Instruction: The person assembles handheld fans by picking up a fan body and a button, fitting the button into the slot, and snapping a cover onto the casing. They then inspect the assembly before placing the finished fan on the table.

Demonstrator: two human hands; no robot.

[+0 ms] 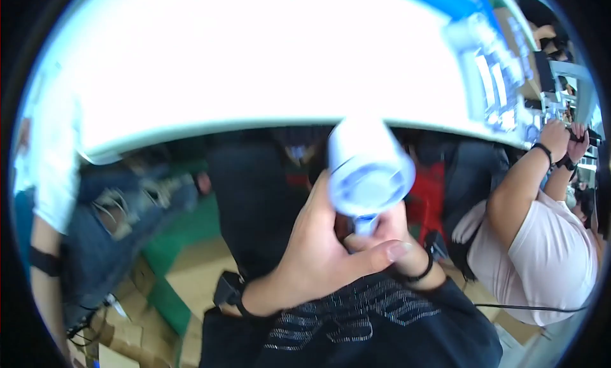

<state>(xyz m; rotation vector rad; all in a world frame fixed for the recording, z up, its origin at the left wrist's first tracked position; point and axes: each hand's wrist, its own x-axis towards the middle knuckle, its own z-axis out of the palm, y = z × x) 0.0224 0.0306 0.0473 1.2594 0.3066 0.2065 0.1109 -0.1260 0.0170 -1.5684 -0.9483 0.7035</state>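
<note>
Nearest, in front of the black shirt (382, 323), the step in hand seems to be handling or turning a white tapered device (372, 167), and steadiness looks like the main need: one hand should bear the weight while the other works the small part (365, 224) under the round face, pressing gently and in line so that it does not twist. The round face would be better left clear of fingertips. As for pose, the left hand (321, 234) comes up from the lower left, its fingers lying along the device's left side and its thumb stretched across toward the right hand; how firmly it closes is hidden. The right hand (396, 225), partly covered, has its fingers curled in around the small part. The device is in the air between the hands, round face toward the wearer, narrow end reaching across the view of the edge of the white table (254, 69). Farther right sits a person in a pale pink shirt (550, 253), so elbows are best held in on that side.
</note>
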